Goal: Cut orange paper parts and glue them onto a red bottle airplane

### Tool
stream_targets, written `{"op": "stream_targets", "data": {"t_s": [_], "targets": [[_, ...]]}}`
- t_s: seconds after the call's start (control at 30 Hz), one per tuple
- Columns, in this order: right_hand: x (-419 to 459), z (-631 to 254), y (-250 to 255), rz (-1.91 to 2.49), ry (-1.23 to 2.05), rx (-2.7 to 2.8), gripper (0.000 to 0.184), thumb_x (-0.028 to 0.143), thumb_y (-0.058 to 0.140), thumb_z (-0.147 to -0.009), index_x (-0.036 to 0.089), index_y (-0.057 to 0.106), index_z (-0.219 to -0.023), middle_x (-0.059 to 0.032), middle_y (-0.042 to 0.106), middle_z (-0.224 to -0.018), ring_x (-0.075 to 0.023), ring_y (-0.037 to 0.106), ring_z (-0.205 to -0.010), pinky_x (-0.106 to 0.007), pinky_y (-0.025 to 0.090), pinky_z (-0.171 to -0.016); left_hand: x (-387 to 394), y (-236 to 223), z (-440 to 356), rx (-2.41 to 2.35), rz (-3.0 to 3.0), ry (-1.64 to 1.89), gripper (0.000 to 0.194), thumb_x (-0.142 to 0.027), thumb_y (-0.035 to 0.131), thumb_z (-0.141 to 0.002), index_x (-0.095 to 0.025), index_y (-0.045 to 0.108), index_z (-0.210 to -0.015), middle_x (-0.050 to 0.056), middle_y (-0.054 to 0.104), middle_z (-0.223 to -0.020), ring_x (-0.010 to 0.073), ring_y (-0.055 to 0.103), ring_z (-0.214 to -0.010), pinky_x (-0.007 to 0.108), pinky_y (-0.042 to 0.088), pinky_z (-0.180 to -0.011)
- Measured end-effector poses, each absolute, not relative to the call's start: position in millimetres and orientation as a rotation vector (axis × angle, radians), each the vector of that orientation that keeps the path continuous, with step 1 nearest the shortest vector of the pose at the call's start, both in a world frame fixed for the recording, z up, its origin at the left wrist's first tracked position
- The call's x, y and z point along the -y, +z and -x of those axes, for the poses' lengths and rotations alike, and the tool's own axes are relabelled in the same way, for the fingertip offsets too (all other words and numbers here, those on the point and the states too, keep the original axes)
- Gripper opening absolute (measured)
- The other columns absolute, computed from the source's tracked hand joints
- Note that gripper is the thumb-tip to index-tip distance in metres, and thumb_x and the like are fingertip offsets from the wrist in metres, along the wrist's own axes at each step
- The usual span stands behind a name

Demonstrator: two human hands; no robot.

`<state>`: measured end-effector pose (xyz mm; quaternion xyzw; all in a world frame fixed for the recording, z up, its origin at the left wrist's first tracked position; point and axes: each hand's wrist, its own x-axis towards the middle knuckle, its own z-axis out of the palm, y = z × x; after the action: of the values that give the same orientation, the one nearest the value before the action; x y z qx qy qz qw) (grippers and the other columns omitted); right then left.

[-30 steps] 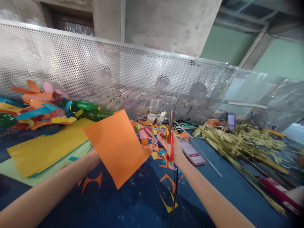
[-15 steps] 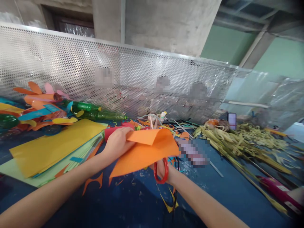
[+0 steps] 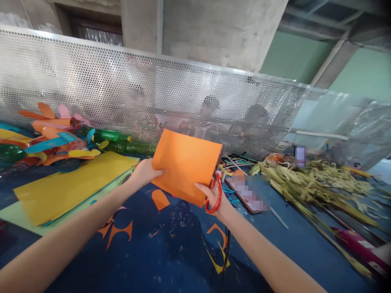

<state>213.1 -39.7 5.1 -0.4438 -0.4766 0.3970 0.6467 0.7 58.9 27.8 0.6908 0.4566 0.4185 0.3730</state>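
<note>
In the middle of the head view a sheet of orange paper (image 3: 186, 165) is held up above the blue table (image 3: 171, 260). My left hand (image 3: 146, 171) pinches its left edge, thumb on the near face. At the lower right, my right hand (image 3: 213, 194) presses its thumb on the same paper. Red-handled scissors (image 3: 219, 191) hang on that hand, their blades hidden behind the paper. Below the sheet lies a round-ended orange cutout (image 3: 160, 200). Orange scraps (image 3: 120, 234) and a yellow scrap (image 3: 218, 266) are scattered closer to me.
Yellow paper sheets (image 3: 73, 183) lie on the left, below a bottle-and-paper craft (image 3: 61, 134). A blurred phone (image 3: 249, 197) is right of my hands. Dried plant strips (image 3: 296, 183) and a magenta object (image 3: 357, 244) are farther right. People sit behind a perforated metal panel (image 3: 180, 85).
The orange paper has swung up from a folded, flat pose to stand facing me. My left hand has moved to its left edge, and my right thumb now shows on its front.
</note>
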Motion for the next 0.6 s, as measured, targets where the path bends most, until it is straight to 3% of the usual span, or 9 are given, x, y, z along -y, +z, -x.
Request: {"op": "stream_targets", "data": {"t_s": [0.13,0.23,0.33,0.4,0.5,0.6], "targets": [[36,-214,2,0.967,0.940,0.937,0.021,0.023,0.067,-0.060,0.020,0.061,-0.081,-0.0021,0.069,-0.083,-0.0234,0.064,-0.085,-0.035,0.051,-0.073,-55,31,-5,-0.773,-1.271,0.977,0.047,-0.040,0.071,-0.063,-0.015,0.064,-0.102,0.011,0.066,-0.107,0.0309,0.060,-0.098,0.038,0.049,-0.081],[34,-215,3,0.948,0.920,0.850,0.023,0.024,0.066,-0.058,0.020,0.062,-0.081,-0.0030,0.070,-0.085,-0.0257,0.063,-0.091,-0.037,0.051,-0.077,-58,33,-4,-0.555,-1.001,0.949,0.054,-0.057,0.056,-0.072,-0.015,0.062,-0.105,0.012,0.062,-0.114,0.0292,0.056,-0.107,0.038,0.047,-0.087],[34,-214,6,0.934,0.931,0.817,0.026,0.029,0.064,-0.060,0.021,0.064,-0.084,-0.0062,0.070,-0.088,-0.0302,0.061,-0.097,-0.043,0.051,-0.078,-57,29,-6,-0.398,-0.957,0.821,0.069,-0.071,0.042,-0.072,-0.014,0.060,-0.107,0.016,0.062,-0.114,0.0309,0.054,-0.109,0.041,0.042,-0.093],[36,-211,6,0.924,0.950,0.821,0.027,0.032,0.062,-0.062,0.021,0.065,-0.086,-0.0083,0.070,-0.091,-0.0327,0.060,-0.099,-0.045,0.052,-0.074,-49,23,-14,-0.345,-1.011,0.747,0.063,-0.065,0.049,-0.073,-0.012,0.060,-0.107,0.017,0.063,-0.110,0.0300,0.056,-0.107,0.041,0.039,-0.096],[40,-203,2,0.926,0.965,0.840,0.028,0.032,0.062,-0.062,0.023,0.065,-0.089,-0.0066,0.069,-0.096,-0.0328,0.058,-0.102,-0.045,0.053,-0.071,-30,10,-31,-0.360,-1.091,0.729,0.044,-0.037,0.068,-0.071,-0.013,0.059,-0.106,0.016,0.062,-0.112,0.0272,0.059,-0.103,0.039,0.041,-0.095],[41,-196,-7,0.965,0.976,0.873,0.027,0.033,0.062,-0.064,0.023,0.065,-0.089,-0.0070,0.070,-0.092,-0.0327,0.062,-0.094,-0.044,0.054,-0.064,-14,0,-45,-0.565,-1.059,0.914,0.035,-0.026,0.071,-0.070,-0.015,0.060,-0.101,0.013,0.064,-0.110,0.0238,0.062,-0.096,0.033,0.049,-0.084]]}}
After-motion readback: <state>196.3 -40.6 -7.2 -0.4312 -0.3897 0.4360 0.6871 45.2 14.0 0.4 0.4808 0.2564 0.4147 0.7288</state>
